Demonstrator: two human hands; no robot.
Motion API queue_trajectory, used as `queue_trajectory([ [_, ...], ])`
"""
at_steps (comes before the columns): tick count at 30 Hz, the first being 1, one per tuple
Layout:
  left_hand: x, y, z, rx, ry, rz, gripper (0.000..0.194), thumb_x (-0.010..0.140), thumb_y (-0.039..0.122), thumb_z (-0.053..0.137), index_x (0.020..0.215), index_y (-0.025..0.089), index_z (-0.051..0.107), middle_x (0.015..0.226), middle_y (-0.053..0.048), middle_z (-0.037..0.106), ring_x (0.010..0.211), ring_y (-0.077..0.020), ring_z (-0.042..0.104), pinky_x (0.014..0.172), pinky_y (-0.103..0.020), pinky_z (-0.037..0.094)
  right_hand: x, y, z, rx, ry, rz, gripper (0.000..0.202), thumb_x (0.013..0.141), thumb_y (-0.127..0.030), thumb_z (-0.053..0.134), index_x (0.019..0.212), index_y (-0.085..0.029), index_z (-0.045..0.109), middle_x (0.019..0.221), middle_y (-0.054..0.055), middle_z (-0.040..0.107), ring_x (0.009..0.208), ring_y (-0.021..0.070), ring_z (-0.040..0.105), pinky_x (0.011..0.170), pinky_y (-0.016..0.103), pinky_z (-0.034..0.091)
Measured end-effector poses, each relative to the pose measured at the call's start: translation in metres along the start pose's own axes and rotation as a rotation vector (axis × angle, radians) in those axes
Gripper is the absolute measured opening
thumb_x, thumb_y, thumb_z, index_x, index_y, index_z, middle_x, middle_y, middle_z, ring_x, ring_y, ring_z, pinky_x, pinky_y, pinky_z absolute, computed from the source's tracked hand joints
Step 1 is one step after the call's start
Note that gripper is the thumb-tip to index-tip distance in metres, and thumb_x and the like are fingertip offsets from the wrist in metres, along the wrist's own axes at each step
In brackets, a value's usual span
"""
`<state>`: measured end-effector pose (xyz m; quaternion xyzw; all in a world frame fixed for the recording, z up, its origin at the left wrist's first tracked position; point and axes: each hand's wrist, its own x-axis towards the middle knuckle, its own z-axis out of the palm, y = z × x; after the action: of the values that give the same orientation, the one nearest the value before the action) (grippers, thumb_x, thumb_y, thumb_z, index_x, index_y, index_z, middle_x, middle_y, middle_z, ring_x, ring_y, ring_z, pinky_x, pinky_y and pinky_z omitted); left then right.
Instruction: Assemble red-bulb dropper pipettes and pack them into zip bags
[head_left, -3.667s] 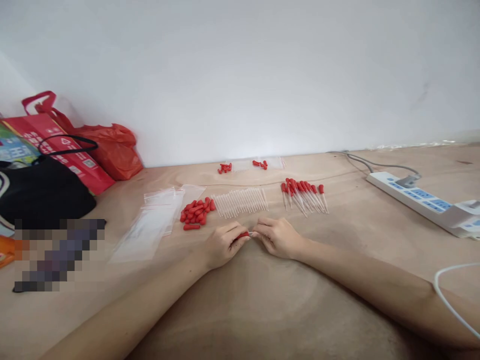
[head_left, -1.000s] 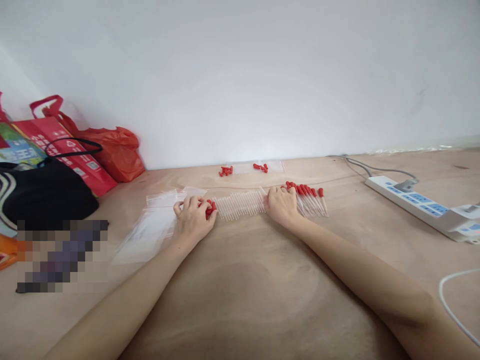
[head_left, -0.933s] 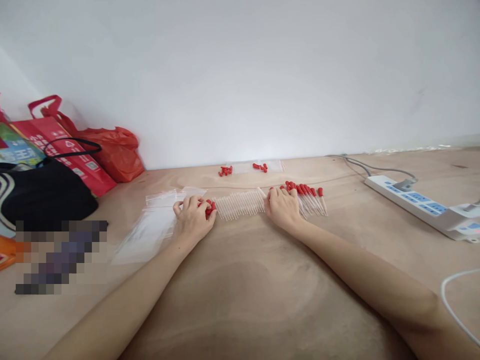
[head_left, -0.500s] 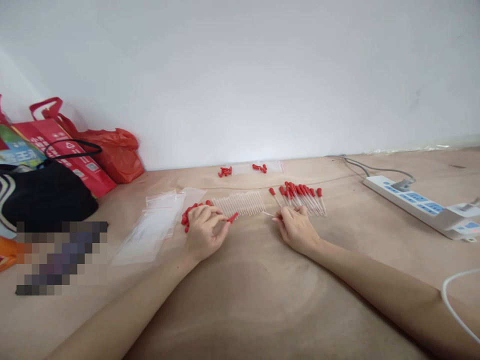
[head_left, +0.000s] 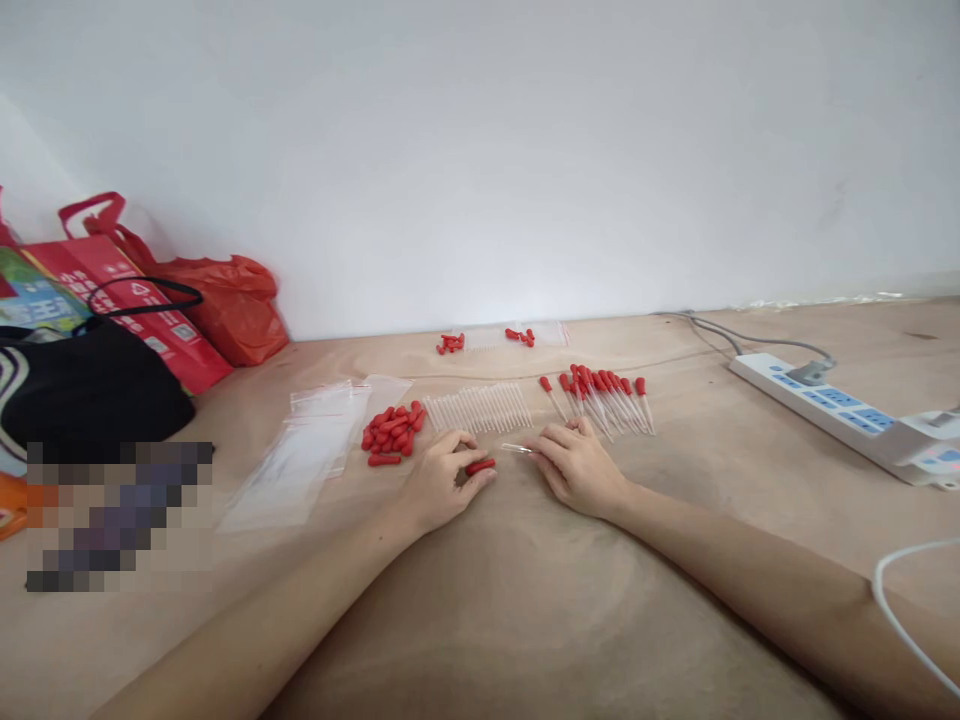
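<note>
Wood-grained tabletop point(head_left: 480, 620). My left hand point(head_left: 442, 485) pinches 1 red rubbery bulb point(head_left: 481, 466); my right hand point(head_left: 576, 468) pinches a clear tube point(head_left: 517, 449), 1 end hidden.

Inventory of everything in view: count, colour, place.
Rubber bulbs: many, red, left of centre
Held bulb: one, red, left hand
Dropper tubes: many, clear, centre row
Held tube: apparently one, clear, right hand
Capped droppers: many, red-clear, right of row
Zip bags: several, clear, left
Far bulbs: two clusters, red, near wall
Power strip: one, white-blue, right
Cables: grey at strip, white lower right
Carrier bags: several, mostly red, far left
Fabric bag: one, black, far left
Pixelated item: one, left
Tabletop: one, brown
Wall: one, white
Forearms: two, bare, foreground
</note>
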<state>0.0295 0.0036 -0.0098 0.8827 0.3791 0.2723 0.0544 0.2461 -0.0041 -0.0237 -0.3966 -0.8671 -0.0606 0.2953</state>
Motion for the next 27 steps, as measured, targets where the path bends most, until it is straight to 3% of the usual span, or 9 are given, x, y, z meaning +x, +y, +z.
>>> queue_trajectory([
  [7,0.0001,0.0042,-0.0024,0.129,0.046,-0.014,0.016,0.086,0.029,0.045,0.084,0.021,0.059,0.084,0.0,0.064,0.08,-0.0165,0.054,0.072,-0.033,0.031,-0.0004,-0.0029,-0.0015,0.114,0.013,-0.07,0.019,0.085,-0.018,0.039,0.092,-0.016,0.056,0.081,0.004,0.06,0.072,0.0129,0.05,0.072,0.03,0.025],
  [15,0.0003,0.0096,-0.0048,0.076,0.041,0.031,0.015,0.088,0.027,0.042,0.085,0.02,0.055,0.081,0.003,0.066,0.077,-0.0134,0.057,0.078,-0.033,0.025,-0.0008,-0.0018,0.0005,0.123,0.034,-0.091,0.02,0.085,-0.019,0.039,0.094,-0.018,0.057,0.082,0.004,0.062,0.073,0.0129,0.051,0.074,0.031,0.026],
  [22,0.0004,0.0072,-0.0032,-0.054,-0.035,0.027,0.018,0.087,0.025,0.04,0.085,0.02,0.057,0.08,0.002,0.067,0.074,-0.0123,0.058,0.079,-0.032,0.026,-0.0011,0.0007,0.0028,0.169,0.057,-0.15,0.021,0.085,-0.019,0.041,0.096,-0.018,0.059,0.08,0.003,0.063,0.071,0.0117,0.052,0.074,0.031,0.027],
  [27,0.0004,0.0086,-0.0041,-0.071,-0.054,0.018,0.018,0.087,0.025,0.04,0.083,0.021,0.057,0.078,0.002,0.066,0.073,-0.0127,0.058,0.081,-0.034,0.025,0.0016,0.0059,0.0036,0.158,0.017,-0.194,0.023,0.084,-0.017,0.041,0.099,-0.019,0.059,0.08,0.003,0.062,0.07,0.011,0.052,0.071,0.03,0.026],
])
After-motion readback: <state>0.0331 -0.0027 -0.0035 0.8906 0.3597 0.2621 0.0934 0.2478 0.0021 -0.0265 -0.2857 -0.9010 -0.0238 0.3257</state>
